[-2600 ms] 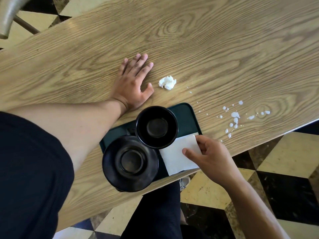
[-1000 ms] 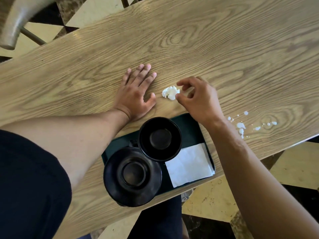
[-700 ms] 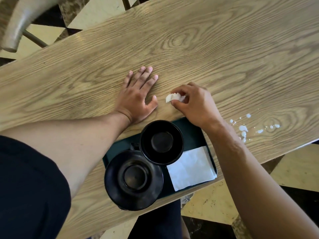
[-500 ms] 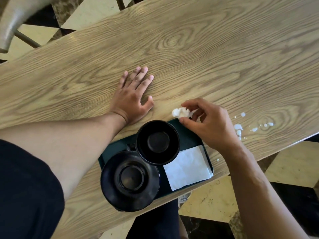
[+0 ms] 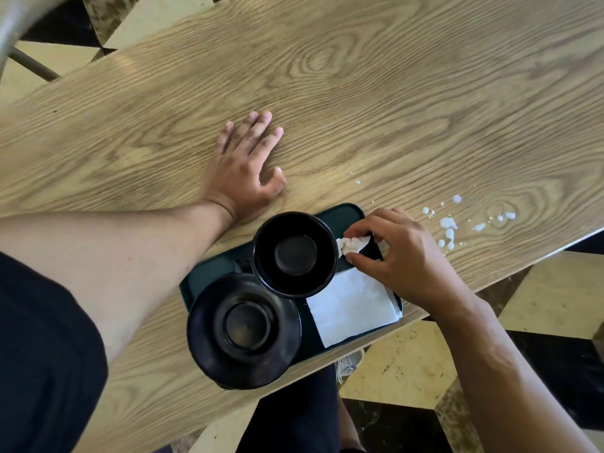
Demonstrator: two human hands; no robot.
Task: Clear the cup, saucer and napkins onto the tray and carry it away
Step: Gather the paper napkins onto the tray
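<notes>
A dark green tray (image 5: 209, 274) lies at the near edge of the wooden table. On it stand a black cup (image 5: 295, 254) and a black saucer (image 5: 243, 328), with a flat white napkin (image 5: 353, 305) to their right. My right hand (image 5: 400, 256) pinches a small crumpled white napkin (image 5: 351, 245) over the tray, just right of the cup. Beyond the tray, my left hand (image 5: 245, 168) rests flat on the tabletop with its fingers straight.
White droplets of spilled liquid (image 5: 449, 225) dot the wooden table (image 5: 359, 93) to the right of the tray. The table's near edge runs just below the tray, with a checkered floor (image 5: 555, 295) beneath. A chair frame (image 5: 19, 37) shows at the far left.
My right hand left the flat napkin, reached to the crumpled napkin on the table, pinched it and brought it back over the tray. My left hand stayed flat.
</notes>
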